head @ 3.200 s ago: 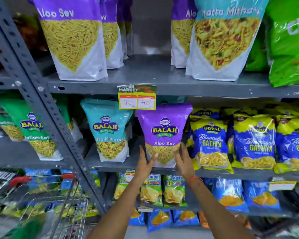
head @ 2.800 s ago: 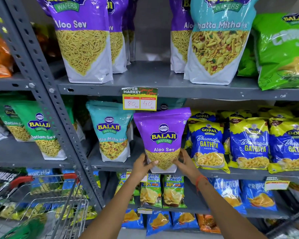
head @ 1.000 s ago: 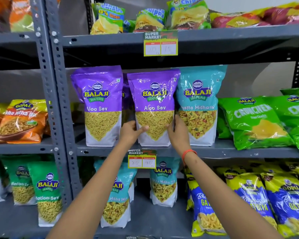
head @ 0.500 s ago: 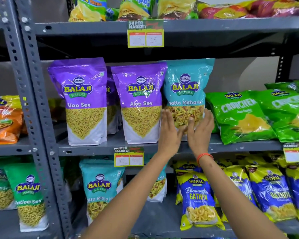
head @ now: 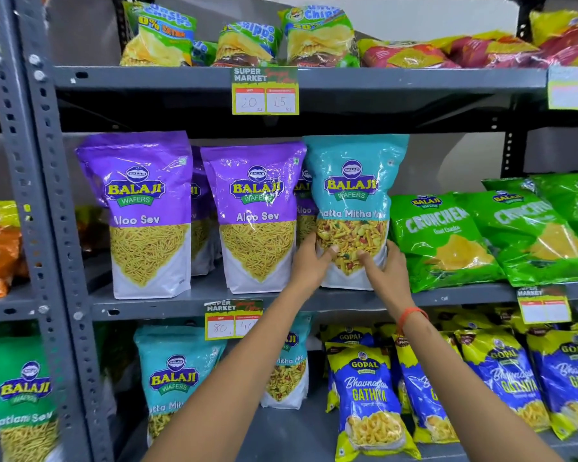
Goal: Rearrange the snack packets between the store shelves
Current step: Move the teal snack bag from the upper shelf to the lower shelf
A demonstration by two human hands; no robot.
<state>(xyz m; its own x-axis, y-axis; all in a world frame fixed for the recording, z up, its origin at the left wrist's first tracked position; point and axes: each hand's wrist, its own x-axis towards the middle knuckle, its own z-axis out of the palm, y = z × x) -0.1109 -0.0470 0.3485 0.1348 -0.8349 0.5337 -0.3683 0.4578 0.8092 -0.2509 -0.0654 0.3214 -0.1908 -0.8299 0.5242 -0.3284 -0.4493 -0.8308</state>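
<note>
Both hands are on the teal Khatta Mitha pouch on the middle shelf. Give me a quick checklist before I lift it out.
1. Grip on both sides: ok. The left hand and right hand clasp the lower part of the teal pouch.
2. Pouch upright: ok, its base is at the middle shelf edge.
3. Left side free: not ok. It crowds a purple Aloo Sev pouch, with another purple one half hidden behind it.
4. Right side free: cannot tell. The green Crunchex bag leans very near.
5. Headroom under the shelf above: ok, a gap shows over the pouch top.
6. Room beside the teal pouches on the lower shelf: ok.
</note>
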